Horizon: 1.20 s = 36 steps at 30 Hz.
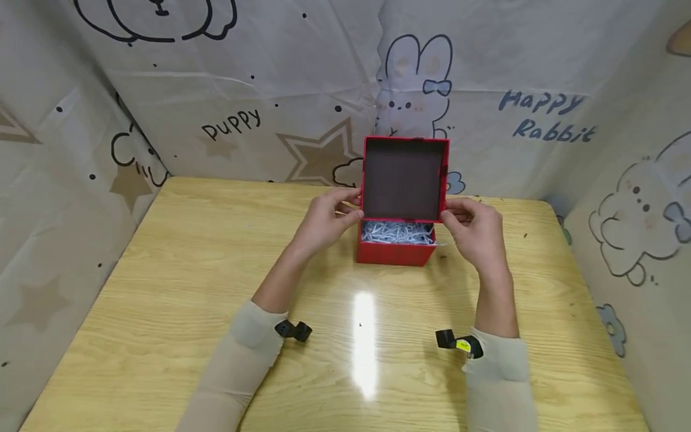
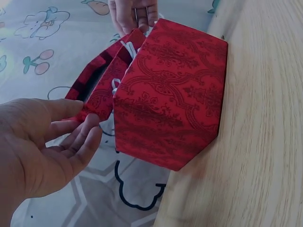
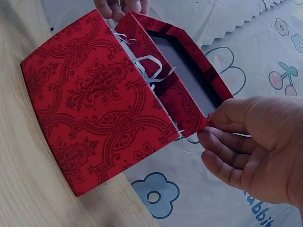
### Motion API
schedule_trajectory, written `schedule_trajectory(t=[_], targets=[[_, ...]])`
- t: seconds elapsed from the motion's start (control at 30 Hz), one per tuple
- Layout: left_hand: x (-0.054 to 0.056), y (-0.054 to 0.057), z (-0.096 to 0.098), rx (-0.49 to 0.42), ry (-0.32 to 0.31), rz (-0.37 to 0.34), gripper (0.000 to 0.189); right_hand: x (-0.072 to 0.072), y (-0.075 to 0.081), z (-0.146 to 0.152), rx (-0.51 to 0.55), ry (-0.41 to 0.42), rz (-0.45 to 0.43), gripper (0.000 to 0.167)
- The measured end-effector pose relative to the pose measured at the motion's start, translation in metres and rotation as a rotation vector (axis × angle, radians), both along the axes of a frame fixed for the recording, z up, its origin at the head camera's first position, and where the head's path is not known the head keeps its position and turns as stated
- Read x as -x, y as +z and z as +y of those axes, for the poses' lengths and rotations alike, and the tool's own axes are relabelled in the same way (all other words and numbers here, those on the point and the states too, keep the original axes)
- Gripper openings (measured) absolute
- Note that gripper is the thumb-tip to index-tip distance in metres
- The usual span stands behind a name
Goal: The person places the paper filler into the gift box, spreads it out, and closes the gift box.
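A red box (image 1: 395,254) with a dark damask pattern stands on the table, filled with pale shredded paper (image 1: 398,231). Its lid (image 1: 405,179) is tilted up over the back of the box, dark inside facing me. At the lid's left edge my left hand (image 1: 329,219) pinches a lower corner between thumb and fingers. My right hand (image 1: 476,231) pinches the opposite lower corner in the same way. Both wrist views show the patterned box side (image 2: 170,90) and the lid rim (image 3: 208,61) leaning away from it. White paper strands (image 3: 149,68) poke out between box and lid.
The box sits toward the back of the wooden table (image 1: 216,270). Behind and beside the table hangs a printed cloth (image 1: 302,90) with rabbits, stars and lettering. Small black wrist cameras (image 1: 294,330) are strapped over both sleeves.
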<state>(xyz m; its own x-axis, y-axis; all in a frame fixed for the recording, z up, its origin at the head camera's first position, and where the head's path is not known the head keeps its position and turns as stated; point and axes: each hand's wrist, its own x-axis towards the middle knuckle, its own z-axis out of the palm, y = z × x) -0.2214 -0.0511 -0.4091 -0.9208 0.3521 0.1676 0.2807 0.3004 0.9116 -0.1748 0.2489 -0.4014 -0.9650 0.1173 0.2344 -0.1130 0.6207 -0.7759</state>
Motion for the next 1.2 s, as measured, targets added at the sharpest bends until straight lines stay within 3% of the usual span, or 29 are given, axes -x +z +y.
schedule_trajectory(t=[0.3,0.47,0.67,0.9,1.13,1.2], targets=[[0.002,-0.003,-0.004,0.018,0.021,0.059,0.047,0.002,0.000,-0.003,0.035,0.040,0.019,0.026],[0.003,-0.001,-0.002,0.026,0.035,0.130,0.049,0.001,0.002,-0.001,0.064,0.023,0.033,0.042],[0.000,-0.002,-0.006,0.043,0.057,0.102,0.044,0.001,0.004,-0.002,0.187,0.089,0.011,0.078],[-0.002,0.000,-0.010,-0.046,0.029,0.073,0.049,0.002,0.004,-0.004,0.234,0.135,0.008,0.085],[-0.001,0.002,-0.010,-0.115,-0.010,0.058,0.096,0.001,0.001,-0.002,0.285,0.159,-0.008,0.089],[-0.001,0.003,-0.009,-0.114,-0.007,0.065,0.098,0.001,0.000,-0.002,0.290,0.175,-0.015,0.088]])
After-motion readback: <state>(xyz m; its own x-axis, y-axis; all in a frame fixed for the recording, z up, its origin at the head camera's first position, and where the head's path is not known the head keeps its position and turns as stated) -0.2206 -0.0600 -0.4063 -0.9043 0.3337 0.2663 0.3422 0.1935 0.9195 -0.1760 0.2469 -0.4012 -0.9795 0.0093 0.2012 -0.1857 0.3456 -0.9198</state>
